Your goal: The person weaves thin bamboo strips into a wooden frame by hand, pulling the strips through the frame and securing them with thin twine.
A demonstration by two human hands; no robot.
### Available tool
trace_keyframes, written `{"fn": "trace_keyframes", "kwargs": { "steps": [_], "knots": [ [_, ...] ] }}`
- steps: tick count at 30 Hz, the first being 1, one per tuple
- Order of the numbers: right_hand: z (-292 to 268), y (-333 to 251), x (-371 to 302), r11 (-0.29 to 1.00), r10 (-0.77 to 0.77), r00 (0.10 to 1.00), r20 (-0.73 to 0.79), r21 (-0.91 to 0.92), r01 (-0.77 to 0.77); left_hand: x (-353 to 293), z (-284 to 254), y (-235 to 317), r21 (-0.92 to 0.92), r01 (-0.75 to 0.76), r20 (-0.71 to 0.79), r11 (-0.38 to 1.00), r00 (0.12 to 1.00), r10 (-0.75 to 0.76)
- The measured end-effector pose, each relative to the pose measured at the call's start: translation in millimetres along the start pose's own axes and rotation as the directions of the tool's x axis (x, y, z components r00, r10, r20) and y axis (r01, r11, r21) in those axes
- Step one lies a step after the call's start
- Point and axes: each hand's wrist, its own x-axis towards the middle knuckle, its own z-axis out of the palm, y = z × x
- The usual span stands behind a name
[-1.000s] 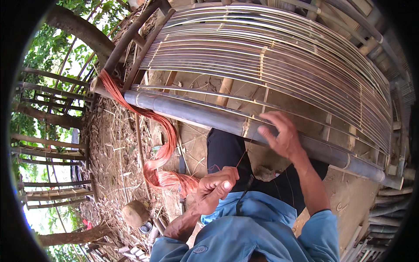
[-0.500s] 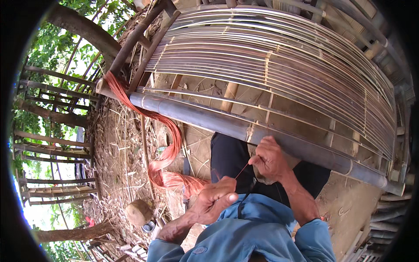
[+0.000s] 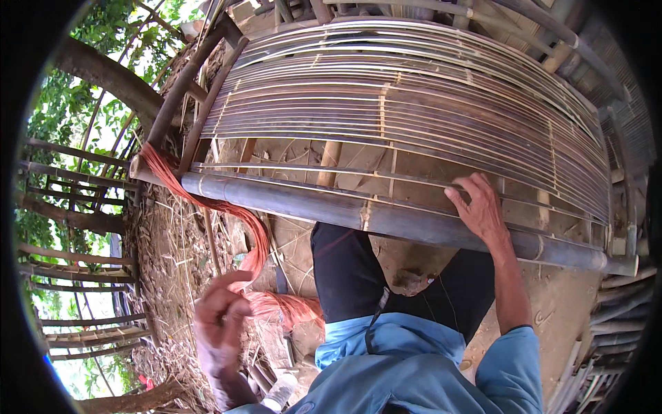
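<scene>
My left hand [image 3: 222, 314] is raised at the left, blurred by motion, beside a long hank of orange-red strands [image 3: 255, 241]. Its index finger and thumb stand apart, and I make out nothing held in it. My right hand [image 3: 477, 210] reaches over the thick dark bamboo pole [image 3: 296, 208], fingers loosely bent and thumb apart, near the thin slat behind the pole. The hank drapes over the pole's left end and hangs down to the ground by my left leg. A faint red thread [image 3: 343, 241] crosses my dark trousers.
Beyond the pole stretches a wide bench of narrow bamboo slats [image 3: 310, 117], with bound cross strips. Bamboo rails [image 3: 76, 269] and trees stand at the left. Stacked poles [image 3: 624, 310] lie at the right. Dry leaves and sticks cover the ground on the left.
My hands were close together over my lap with a red thread stretched between them. My left hand has swung out left; my right has moved up and right over the pole, its fingers opening.
</scene>
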Motion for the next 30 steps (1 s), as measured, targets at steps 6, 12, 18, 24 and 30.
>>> {"fn": "trace_keyframes", "kwargs": {
  "steps": [6, 12, 18, 24, 30],
  "knots": [
    [-14, -24, -22, 0.99, 0.135, 0.975, 0.176, 0.015, -0.14, 24, -82, 7, 0.33, -0.137, -0.267, 0.934, 0.935, 0.231],
    [2, -34, 2, 0.992, -0.118, 0.993, -0.002, 0.043, 0.118, 78, -158, 1, -0.778, -0.328, -0.22, 0.535, 0.941, 0.258],
    [38, -53, 55, 0.93, 0.186, 0.908, 0.376, 0.231, -0.287, 212, 66, -33, 0.195, -0.413, 0.087, 0.89, 0.911, 0.403],
    [88, -40, 75, 0.945, 0.189, 0.858, 0.477, 0.15, -0.292, 242, 213, -94, 0.342, -0.329, 0.075, 0.88, 0.943, 0.323],
    [91, -37, 83, 0.92, 0.188, 0.775, 0.603, 0.168, -0.354, 237, 262, -96, 0.484, -0.249, 0.218, 0.839, 0.963, 0.16]
  ]
}}
